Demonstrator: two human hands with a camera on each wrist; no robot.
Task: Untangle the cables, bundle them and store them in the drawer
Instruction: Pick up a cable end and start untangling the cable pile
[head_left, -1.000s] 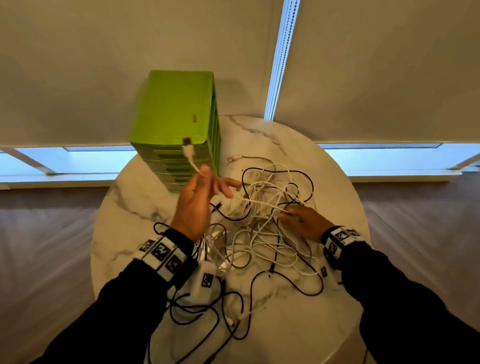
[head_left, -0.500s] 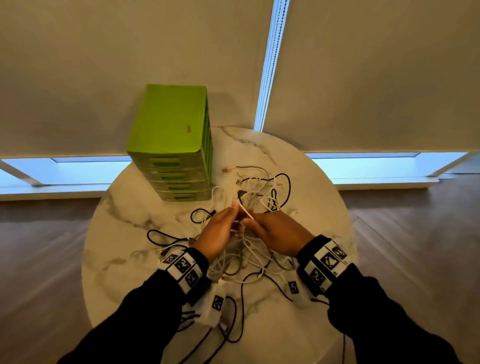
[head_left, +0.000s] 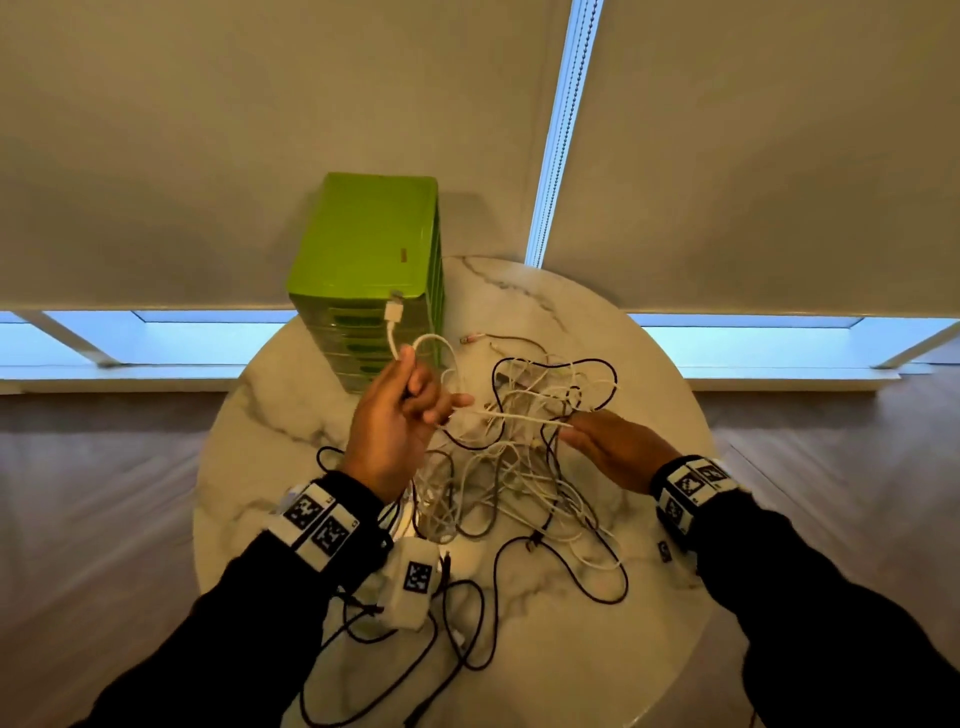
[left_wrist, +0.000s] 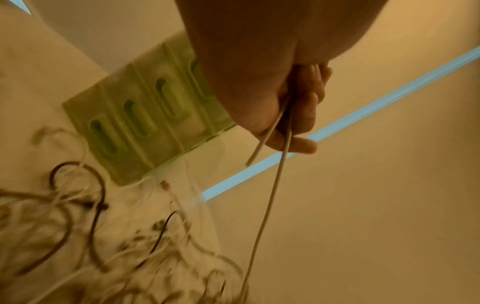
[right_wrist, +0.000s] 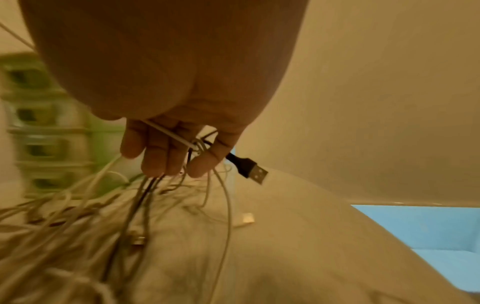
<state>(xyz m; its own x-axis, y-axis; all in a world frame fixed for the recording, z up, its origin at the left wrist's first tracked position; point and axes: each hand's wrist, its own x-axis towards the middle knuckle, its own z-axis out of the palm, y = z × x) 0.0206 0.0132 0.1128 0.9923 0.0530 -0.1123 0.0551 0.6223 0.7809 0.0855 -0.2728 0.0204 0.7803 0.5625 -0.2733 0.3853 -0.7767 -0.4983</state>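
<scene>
A tangle of white and black cables lies in the middle of the round marble table. My left hand is raised in front of the green drawer unit and grips a white cable. That cable's USB plug sticks up above the fist. In the left wrist view the fingers curl round two white strands. The cable runs taut across to my right hand, which lies over the tangle with straight fingers. Strands pass between those fingers, beside a black USB plug.
The drawer unit stands at the table's far left with all drawers closed. Black cable loops trail toward the near table edge. A small pink-tipped plug lies just right of the unit. Window blinds hang behind the table.
Both hands were together over the tangle's middle. My left hand has since risen up and left with the white cable's plug end, and my right hand has slid right, drawing the cable taut.
</scene>
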